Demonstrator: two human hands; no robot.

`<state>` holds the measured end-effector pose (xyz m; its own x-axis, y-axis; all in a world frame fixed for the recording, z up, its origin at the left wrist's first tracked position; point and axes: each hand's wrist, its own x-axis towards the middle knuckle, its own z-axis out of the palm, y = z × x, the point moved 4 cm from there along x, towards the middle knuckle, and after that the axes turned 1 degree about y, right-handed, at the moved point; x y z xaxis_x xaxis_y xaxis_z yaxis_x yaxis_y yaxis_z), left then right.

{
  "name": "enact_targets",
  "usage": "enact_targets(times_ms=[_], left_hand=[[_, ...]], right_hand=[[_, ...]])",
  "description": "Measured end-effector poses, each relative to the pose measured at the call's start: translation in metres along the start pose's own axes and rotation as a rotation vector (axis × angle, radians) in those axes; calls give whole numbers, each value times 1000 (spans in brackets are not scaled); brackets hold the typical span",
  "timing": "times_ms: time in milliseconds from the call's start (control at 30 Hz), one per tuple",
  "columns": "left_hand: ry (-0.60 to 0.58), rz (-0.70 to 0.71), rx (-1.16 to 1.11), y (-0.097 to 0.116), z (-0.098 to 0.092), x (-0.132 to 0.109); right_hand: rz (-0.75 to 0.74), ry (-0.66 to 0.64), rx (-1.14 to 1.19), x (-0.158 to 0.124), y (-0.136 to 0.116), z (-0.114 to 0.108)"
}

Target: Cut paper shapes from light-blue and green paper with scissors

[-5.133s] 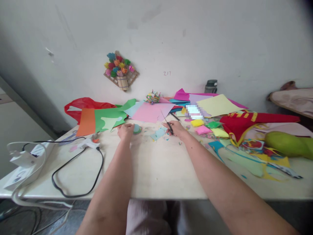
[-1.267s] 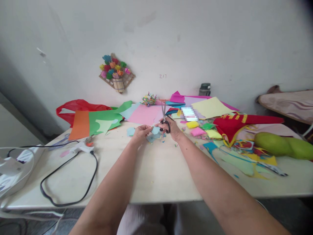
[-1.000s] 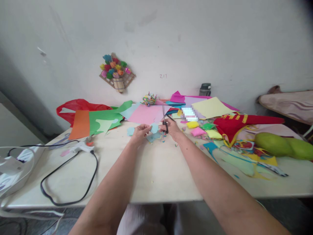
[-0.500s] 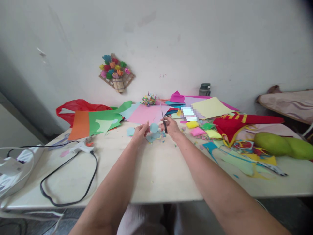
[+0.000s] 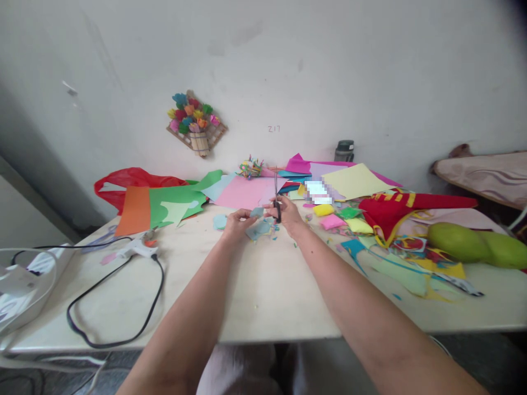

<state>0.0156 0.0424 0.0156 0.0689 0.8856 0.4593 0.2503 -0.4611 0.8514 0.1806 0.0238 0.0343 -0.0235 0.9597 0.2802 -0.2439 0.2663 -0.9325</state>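
My left hand (image 5: 234, 222) pinches a small light-blue paper piece (image 5: 257, 212) just above the table (image 5: 255, 285). My right hand (image 5: 288, 214) grips black-handled scissors (image 5: 276, 200), blades pointing up and away, right beside that piece. Under the hands lie light-blue offcuts (image 5: 257, 230), and a light-blue paper circle (image 5: 219, 221) rests on the table to the left of my left hand.
Coloured paper sheets (image 5: 247, 192) lie at the back, an orange sheet (image 5: 134, 209) at left. A glue gun (image 5: 138, 248) with a black cord (image 5: 115, 307) is at left. Paper scraps (image 5: 403, 258), red cloth (image 5: 395, 211) and a green gourd (image 5: 473, 244) fill the right.
Five seconds ago both hands were down on the table, the left by the blue circle. Since then the left picked up a blue piece; over the last second it turned and tilted at the scissors.
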Motion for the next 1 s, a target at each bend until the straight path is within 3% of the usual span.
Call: enact_targets(times_ms=[133,333,633,700,867,1000], left_hand=[[111,167,100,8,-3,0],[196,243,241,20,-7,-3],[88,329,149,23,-2,-3],[51,241,44,21,0,-3],[-22,-189,-319,7,5,-6],[-40,-289,-492,4,2,-9]], right_hand=[[-11,-48,44,1,2,0],[-34,-114,-29,-1,1,2],[-34,-111,-9,0,1,2],[-14,-86,6,1,1,1],[39,-26,-48,2,3,-4],[65,-93,-154,-1,4,-3]])
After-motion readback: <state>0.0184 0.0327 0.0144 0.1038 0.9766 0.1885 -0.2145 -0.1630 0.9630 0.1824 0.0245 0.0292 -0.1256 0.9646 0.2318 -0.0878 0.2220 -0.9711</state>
